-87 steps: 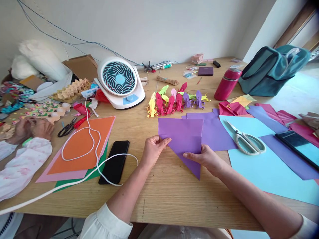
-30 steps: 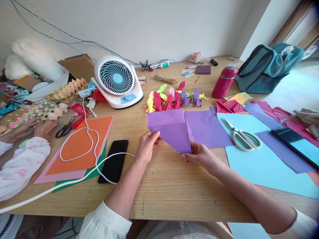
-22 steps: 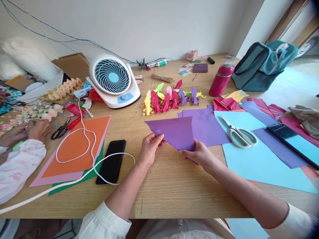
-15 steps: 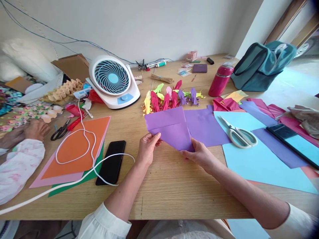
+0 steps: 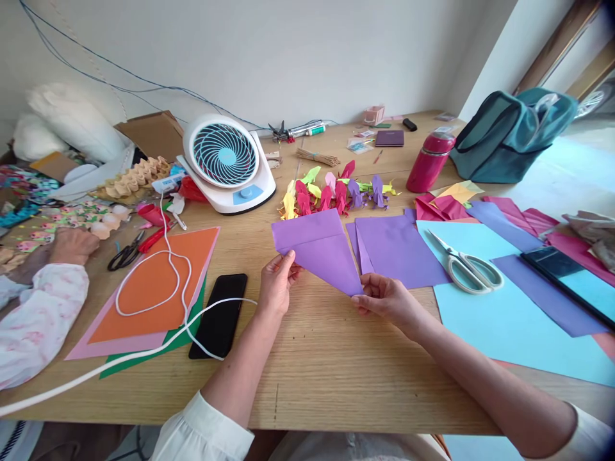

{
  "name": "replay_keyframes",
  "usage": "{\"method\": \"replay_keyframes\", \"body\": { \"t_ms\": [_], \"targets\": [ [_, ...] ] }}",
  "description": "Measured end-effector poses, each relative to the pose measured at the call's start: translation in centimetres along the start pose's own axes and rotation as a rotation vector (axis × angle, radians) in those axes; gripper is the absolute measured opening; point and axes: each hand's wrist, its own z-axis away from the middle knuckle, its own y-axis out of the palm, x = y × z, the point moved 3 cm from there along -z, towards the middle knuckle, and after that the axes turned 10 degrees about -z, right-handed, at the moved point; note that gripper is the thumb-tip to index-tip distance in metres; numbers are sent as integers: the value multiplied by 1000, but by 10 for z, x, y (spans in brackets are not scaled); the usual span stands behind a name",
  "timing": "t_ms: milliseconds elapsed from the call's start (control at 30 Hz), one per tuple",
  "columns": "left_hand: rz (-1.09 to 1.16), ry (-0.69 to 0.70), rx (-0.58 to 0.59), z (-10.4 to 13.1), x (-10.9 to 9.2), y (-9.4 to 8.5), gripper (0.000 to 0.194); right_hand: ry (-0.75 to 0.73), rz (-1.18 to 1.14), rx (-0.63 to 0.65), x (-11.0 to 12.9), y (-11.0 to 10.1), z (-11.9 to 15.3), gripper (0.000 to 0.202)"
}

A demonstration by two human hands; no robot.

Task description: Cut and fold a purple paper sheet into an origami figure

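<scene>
A folded purple paper (image 5: pixel 319 246) is held up over the wooden table, with a crease running across its upper part. My left hand (image 5: pixel 276 282) pinches its lower left edge between thumb and fingers. At the pointed lower right corner, my right hand (image 5: pixel 384 298) grips the same paper, fingers closed. More purple paper (image 5: pixel 396 250) lies flat just behind and to the right. Beyond the held sheet sits a cluster of small folded paper shapes (image 5: pixel 327 192) in yellow, green, pink, red and purple.
White-handled scissors (image 5: pixel 473 269) rest on light blue paper (image 5: pixel 504 330) at the right. A black phone (image 5: pixel 218 317), white cable (image 5: pixel 144 351) and orange paper (image 5: pixel 154 288) are at the left. Behind stand a fan (image 5: pixel 225 157) and red bottle (image 5: pixel 431 160). Another person's hand (image 5: pixel 74 246) is far left.
The held purple paper and both my hands have shifted slightly left relative to the purple paper on the table. The view has also shifted a little.
</scene>
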Motion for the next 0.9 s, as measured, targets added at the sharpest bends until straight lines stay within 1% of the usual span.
{"method": "replay_keyframes", "body": {
  "t_ms": [200, 367, 500, 633, 733, 900],
  "targets": [
    [82, -33, -4, -1, -1, -1, 42, -12, 161, 112, -1, -1, 2, 27],
    [188, -87, -24, -5, -1, -3, 43, 0, 285, 139, 8, 0, 7, 22],
    [197, -94, -18, -7, 0, -5, 40, -4, 387, 167, 14, -1, 9, 25],
    [192, -98, 4, -6, 0, -4, 37, -85, 483, 206, 20, -3, 10, 34],
    [172, -102, 29, -5, 0, -2, 39, -154, 540, 168, 25, -3, 10, 38],
    [95, -130, 98, 1, 6, 5, 44, -251, 513, 16, 29, -4, 7, 43]
  ]
}}
